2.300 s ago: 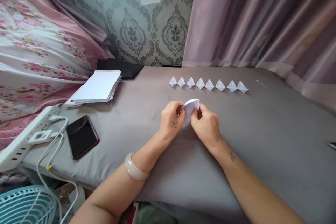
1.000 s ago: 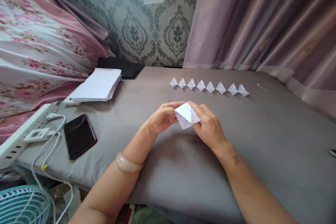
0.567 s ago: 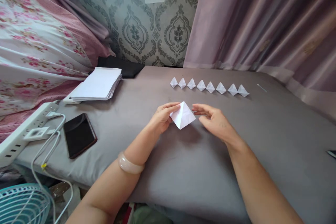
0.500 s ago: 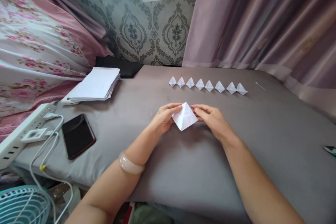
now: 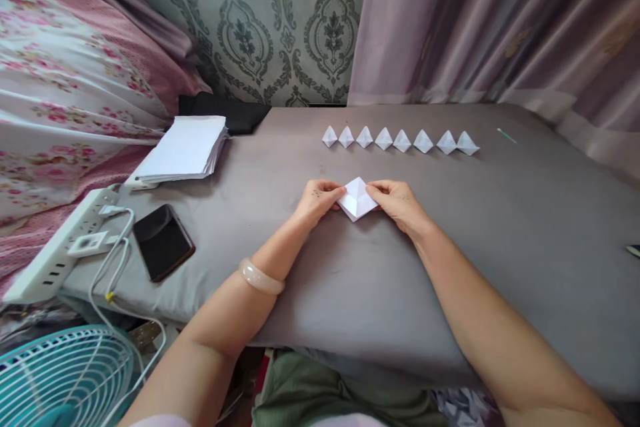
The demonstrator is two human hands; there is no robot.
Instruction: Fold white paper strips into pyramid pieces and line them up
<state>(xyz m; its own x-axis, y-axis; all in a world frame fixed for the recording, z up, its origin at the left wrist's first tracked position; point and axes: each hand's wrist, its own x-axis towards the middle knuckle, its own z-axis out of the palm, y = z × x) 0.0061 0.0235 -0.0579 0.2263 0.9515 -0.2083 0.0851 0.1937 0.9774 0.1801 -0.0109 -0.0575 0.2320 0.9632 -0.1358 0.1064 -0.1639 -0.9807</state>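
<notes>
A folded white paper piece (image 5: 357,201), diamond-shaped with a raised crease, is held between my two hands above the grey-covered table. My left hand (image 5: 321,200) pinches its left corner, thumb on top and the other fingers beneath. On the right corner, my right hand (image 5: 395,201) grips the paper the same way. Behind it stands a row of several small folded white paper shapes (image 5: 384,139), running left to right across the table. A pale bangle (image 5: 261,277) circles my left forearm.
To the left, a stack of white paper (image 5: 185,147) lies near a black cloth (image 5: 225,113). A dark phone (image 5: 163,241) rests beside a white power strip (image 5: 63,243) with cables. Below the table edge is a turquoise fan (image 5: 65,373). A thin stick (image 5: 507,135) lies at the far right.
Both thumbs now press the paper's opposite corners; earlier my right fingers were at its back right edge. The paper looks flatter and turned. The view has tilted downward.
</notes>
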